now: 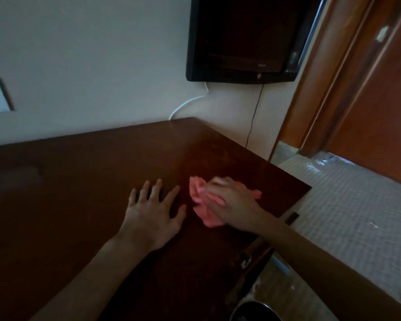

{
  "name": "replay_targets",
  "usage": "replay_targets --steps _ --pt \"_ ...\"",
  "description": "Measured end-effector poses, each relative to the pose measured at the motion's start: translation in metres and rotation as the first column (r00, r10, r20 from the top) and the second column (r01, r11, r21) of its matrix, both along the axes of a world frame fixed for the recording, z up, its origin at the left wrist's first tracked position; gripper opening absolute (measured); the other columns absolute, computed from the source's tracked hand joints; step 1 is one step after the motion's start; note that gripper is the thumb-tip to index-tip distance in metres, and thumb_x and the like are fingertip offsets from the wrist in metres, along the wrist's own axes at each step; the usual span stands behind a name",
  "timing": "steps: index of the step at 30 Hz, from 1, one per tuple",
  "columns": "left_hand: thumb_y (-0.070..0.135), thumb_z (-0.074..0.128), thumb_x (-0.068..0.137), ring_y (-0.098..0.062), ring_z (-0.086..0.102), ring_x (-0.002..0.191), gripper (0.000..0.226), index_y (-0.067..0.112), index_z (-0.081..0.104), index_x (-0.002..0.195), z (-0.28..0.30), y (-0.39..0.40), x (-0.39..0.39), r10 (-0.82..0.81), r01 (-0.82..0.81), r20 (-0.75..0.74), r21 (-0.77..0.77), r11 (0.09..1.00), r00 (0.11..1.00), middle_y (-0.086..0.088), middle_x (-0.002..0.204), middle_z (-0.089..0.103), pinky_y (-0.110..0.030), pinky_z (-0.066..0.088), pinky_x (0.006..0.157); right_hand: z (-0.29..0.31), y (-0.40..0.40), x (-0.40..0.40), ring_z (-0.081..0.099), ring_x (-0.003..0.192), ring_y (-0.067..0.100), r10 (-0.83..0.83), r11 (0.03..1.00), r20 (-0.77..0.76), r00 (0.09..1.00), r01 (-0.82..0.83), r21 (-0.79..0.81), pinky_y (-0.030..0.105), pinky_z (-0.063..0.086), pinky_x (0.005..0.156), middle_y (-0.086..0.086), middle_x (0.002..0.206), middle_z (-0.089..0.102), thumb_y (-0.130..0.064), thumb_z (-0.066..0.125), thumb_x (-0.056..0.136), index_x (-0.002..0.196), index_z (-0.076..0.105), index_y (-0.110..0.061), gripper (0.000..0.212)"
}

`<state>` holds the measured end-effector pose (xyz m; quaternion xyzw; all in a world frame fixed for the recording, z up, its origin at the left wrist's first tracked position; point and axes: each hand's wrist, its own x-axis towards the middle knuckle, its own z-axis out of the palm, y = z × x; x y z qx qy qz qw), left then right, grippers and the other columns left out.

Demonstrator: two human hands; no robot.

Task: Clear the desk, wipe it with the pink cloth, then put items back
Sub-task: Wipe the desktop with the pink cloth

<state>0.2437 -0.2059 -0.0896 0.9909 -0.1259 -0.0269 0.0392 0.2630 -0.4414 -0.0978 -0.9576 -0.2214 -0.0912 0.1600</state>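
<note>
A dark brown wooden desk fills the lower left and middle of the head view. Near its right edge lies a crumpled pink cloth, pressed onto the desk top under my right hand, which is blurred. My left hand rests flat on the desk just left of the cloth, fingers spread, holding nothing. The visible desk surface carries no other items.
A black wall-mounted television hangs above the desk's far right corner, with a white cable and a thin black cable running down the wall. A wooden door and tiled floor are at right. A round dark bin stands below the desk edge.
</note>
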Motion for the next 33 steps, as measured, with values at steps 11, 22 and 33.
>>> replay_targets --steps 11,22,33 --pt "0.068 0.025 0.098 -0.033 0.010 0.154 0.065 0.044 0.018 0.158 0.015 0.004 0.096 0.055 -0.055 -0.005 -0.124 0.991 0.998 -0.009 0.167 0.016 -0.054 0.013 0.124 0.002 -0.063 0.160 0.060 0.110 0.026 -0.516 0.857 0.022 0.856 0.515 0.027 0.040 0.050 0.092 -0.003 0.114 0.062 -0.068 0.053 0.080 0.113 0.066 -0.035 0.048" --pt "0.072 0.010 0.096 -0.032 -0.003 0.156 0.070 0.044 0.002 0.159 -0.010 0.000 0.120 0.056 -0.055 0.015 -0.033 0.998 0.998 -0.007 0.170 0.000 -0.055 0.002 0.124 0.013 -0.056 0.161 0.062 0.107 0.021 -0.141 0.988 -0.084 0.986 0.145 0.049 0.043 0.050 0.091 -0.014 0.114 0.059 -0.072 0.043 0.091 0.097 0.059 -0.056 0.023" --pt "0.070 0.016 0.097 -0.033 -0.003 0.156 0.068 0.043 0.009 0.160 -0.005 0.004 0.116 0.057 -0.056 0.017 -0.083 0.995 0.998 -0.008 0.170 0.003 -0.054 0.001 0.124 0.013 0.032 0.166 0.059 0.100 0.021 -0.151 0.989 0.011 0.988 0.151 -0.007 0.048 0.052 0.086 -0.009 0.106 0.057 -0.061 0.052 0.086 0.114 0.064 -0.040 0.037"
